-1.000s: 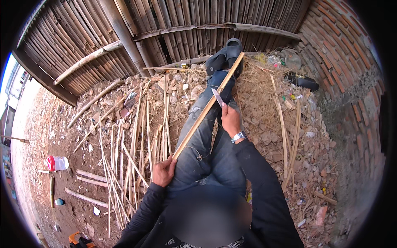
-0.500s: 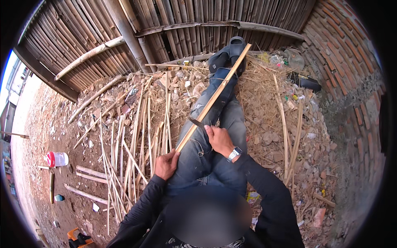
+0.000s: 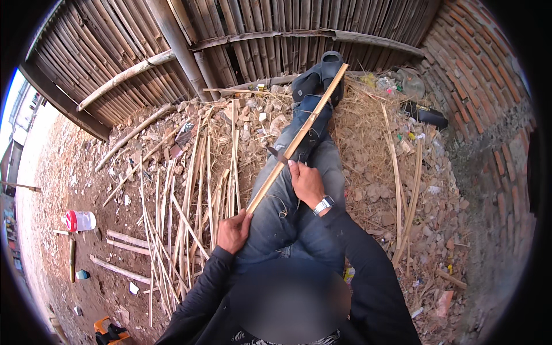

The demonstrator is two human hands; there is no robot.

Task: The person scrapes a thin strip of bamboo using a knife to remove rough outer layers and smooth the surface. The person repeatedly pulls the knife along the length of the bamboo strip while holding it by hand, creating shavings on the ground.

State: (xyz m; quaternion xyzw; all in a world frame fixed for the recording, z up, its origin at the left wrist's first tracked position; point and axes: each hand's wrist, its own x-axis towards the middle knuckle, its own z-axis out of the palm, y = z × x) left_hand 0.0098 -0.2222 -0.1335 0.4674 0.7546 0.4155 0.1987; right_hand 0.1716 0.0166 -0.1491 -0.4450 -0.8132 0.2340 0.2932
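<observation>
My left hand (image 3: 233, 232) pinches the strip (image 3: 303, 130), running forward-right from there. My right hand (image 3: 309, 185) grips the knife (image 3: 276, 153) crossing it

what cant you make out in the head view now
Head view:
Handle of the dark-bladed knife: mostly hidden by the right hand
Near end of the long pale bamboo strip: covered by the left hand
Orange-and-black tool: cut off by lower edge
Lower centre: blurred

The right hand (image 3: 307, 185) hides the handle of a knife (image 3: 276, 154), the left hand (image 3: 233, 232) covers one end of a bamboo strip (image 3: 305, 126), and the lower edge crops an orange tool (image 3: 103, 336).
</observation>
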